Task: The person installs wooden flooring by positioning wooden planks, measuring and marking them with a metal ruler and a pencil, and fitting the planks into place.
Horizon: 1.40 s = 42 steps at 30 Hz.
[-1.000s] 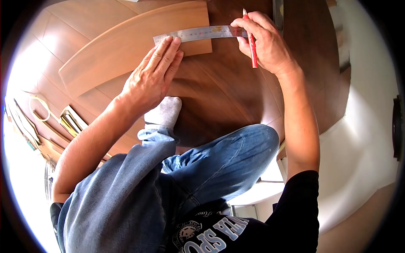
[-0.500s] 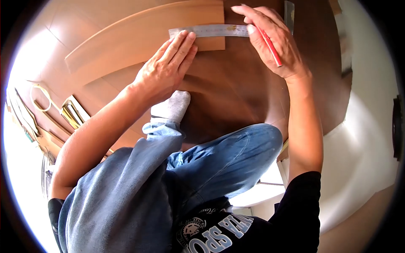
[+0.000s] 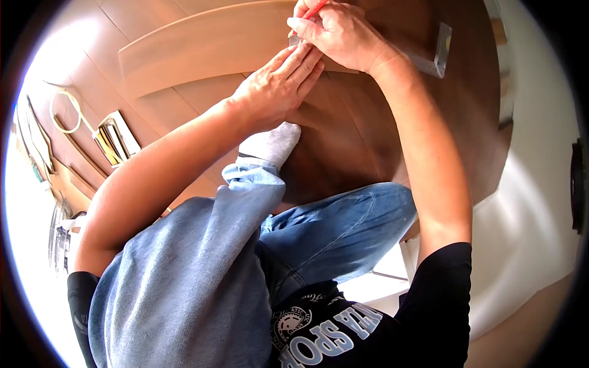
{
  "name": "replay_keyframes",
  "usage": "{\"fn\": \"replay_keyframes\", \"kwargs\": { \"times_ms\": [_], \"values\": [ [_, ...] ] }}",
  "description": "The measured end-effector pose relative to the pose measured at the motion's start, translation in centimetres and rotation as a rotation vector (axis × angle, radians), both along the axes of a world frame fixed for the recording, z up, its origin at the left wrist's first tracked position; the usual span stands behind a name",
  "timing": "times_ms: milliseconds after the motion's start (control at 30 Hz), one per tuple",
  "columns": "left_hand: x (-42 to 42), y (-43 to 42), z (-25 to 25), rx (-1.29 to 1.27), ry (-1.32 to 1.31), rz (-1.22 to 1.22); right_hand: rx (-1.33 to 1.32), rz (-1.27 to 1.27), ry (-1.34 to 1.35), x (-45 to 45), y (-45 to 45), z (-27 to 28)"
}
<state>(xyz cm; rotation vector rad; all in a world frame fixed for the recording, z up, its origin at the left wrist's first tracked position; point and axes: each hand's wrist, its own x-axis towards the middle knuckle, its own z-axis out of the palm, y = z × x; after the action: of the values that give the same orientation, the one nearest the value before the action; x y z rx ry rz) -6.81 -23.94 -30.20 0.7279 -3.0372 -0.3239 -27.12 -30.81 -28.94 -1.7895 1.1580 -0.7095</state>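
Red pencil (image 3: 316, 8) by metal ruler (image 3: 292, 40)
Right hand (image 3: 343, 37) clamped on the pencil — left hand (image 3: 273, 91) flat on the ruler, atop the board (image 3: 208, 46).

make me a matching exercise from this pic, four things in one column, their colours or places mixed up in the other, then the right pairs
Things
1. pencil
2. board
3. sock
4. jeans

Colours and places
A. pale, just below the left hand in the picture
B. blue, worn on the legs
C. red, held in the right hand
D. light brown, long and flat

Right pairs: 1-C, 2-D, 3-A, 4-B
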Motion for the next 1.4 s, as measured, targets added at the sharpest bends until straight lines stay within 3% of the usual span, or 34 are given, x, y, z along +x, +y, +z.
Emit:
{"fn": "replay_keyframes", "kwargs": {
  "times_ms": [300, 367, 700, 900, 967, 1000, 1033, 1100, 1200, 1300, 1400],
  "values": [
    [0.1, 0.0, -0.1, -0.014, -0.009, -0.008, -0.096, 0.098, 0.098, 0.1, -0.6, 0.2],
    [0.2, 0.0, 0.0, -0.007, -0.008, -0.007, 0.092, 0.147, 0.146, 0.2, -0.9, 1.4],
    [0.1, 0.1, 0.1, 0.003, -0.037, -0.006, 0.073, 0.144, 0.098, 0.4, -0.7, 1.0],
    [0.2, 0.2, -0.1, 0.027, -0.03, 0.002, -0.09, 0.146, 0.166, 0.6, -0.3, 0.2],
    [0.0, 0.2, 0.0, 0.034, -0.021, 0.009, 0.078, -0.085, -0.163, 0.1, 0.5, 0.8],
    [-0.1, 0.2, 0.3, 0.0, -0.037, 0.0, 0.034, -0.179, -0.117, -1.0, 0.9, 1.9],
    [0.0, 0.3, 0.6, -0.032, -0.057, -0.005, 0.1, -0.286, -0.241, -2.3, 1.6, 1.7],
    [0.4, 0.2, 0.4, -0.027, -0.04, 0.001, -0.05, -0.303, 0.089, -5.8, 2.7, 1.7],
    [1.3, -1.2, -0.3, 0.024, 0.032, -0.038, -0.282, -0.131, 0.623, -10.1, 5.2, -0.7],
    [4.0, -3.2, 0.8, 0.013, 0.056, -0.065, -0.319, -0.111, 0.771, -12.0, 8.4, -1.4],
    [8.8, -4.8, 2.7, 0.018, -0.126, 0.283, -0.286, -0.157, 0.841, -11.8, 11.8, -0.8]
  ]
}}
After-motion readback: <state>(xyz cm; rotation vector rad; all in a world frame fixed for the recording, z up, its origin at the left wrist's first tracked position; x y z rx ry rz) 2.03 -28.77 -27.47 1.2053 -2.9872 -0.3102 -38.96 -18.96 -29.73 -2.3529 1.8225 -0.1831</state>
